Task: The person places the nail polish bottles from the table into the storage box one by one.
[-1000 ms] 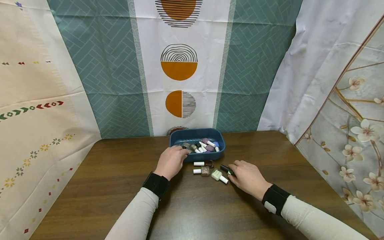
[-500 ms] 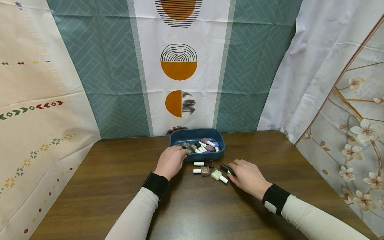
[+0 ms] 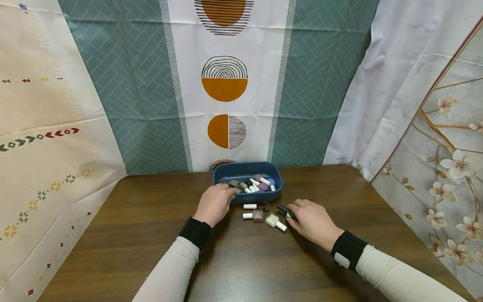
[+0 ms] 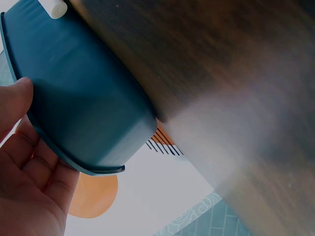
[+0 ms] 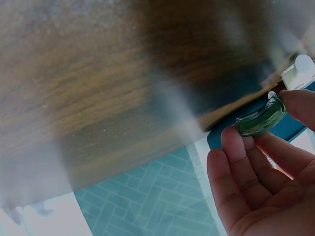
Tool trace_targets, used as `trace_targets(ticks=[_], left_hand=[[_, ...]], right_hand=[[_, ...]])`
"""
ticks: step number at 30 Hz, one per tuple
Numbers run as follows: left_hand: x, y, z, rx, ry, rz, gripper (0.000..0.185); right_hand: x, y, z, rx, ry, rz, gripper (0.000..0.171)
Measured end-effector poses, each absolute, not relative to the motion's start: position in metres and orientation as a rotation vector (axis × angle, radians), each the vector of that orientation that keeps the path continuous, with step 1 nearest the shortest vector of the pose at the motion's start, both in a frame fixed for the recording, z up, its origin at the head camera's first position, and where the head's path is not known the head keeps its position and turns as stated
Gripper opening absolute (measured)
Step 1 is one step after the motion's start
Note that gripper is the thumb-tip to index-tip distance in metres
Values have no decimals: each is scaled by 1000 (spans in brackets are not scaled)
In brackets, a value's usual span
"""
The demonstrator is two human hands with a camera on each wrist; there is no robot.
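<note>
1. The left hand (image 3: 215, 203) is curled over the near left rim of the dark blue oval plastic tray (image 3: 247, 168); in the left wrist view the fingers (image 4: 27, 162) are seen wrapped against the tray's outer wall (image 4: 83, 105), gripping it.
2. The tray is placed on the dark brown wooden table (image 3: 151, 218), at its far edge and close to the patterned curtain backdrop (image 3: 226, 84). A loose heap of small nail polish bottles (image 3: 256, 183) with white and dark caps is held in it.
3. The right hand (image 3: 311, 222) is laid on the table in front of the tray and to its right. A small green glass nail polish bottle with a black cap (image 3: 286, 213) is pinched between its thumb and fingertips (image 5: 236, 142); the green glass (image 5: 261, 118) is shown clearly in the right wrist view.
4. Three further bottles are laid on the table between the two hands, just in front of the tray: a dark red bottle with a white cap (image 3: 256, 206), a brown glitter bottle with a white cap (image 3: 254, 215), and a pale cream bottle with a white cap (image 3: 275, 222), the last just beside the right hand.
5. Both forearms are covered by light beige sleeves (image 3: 170, 272), and a black wrist strap (image 3: 196, 232) is worn at each wrist.
</note>
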State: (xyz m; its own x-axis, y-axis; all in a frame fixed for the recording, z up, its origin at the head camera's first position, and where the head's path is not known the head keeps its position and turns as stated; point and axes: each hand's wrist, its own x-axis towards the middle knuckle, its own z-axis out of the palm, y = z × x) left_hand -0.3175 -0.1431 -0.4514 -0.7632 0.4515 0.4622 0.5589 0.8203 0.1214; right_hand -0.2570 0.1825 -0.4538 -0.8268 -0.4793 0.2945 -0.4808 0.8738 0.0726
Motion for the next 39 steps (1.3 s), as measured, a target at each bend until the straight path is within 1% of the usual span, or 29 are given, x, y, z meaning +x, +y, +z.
trace_targets(ticks=[14, 39], left_hand=[[-318, -143, -451, -759, -2578, -346, 16], [-316, -143, -450, -752, -2582, -380, 16]], right_hand=[[-257, 183, -449, 724, -2713, 20, 37], [-268, 178, -414, 790, -2535, 15, 36]])
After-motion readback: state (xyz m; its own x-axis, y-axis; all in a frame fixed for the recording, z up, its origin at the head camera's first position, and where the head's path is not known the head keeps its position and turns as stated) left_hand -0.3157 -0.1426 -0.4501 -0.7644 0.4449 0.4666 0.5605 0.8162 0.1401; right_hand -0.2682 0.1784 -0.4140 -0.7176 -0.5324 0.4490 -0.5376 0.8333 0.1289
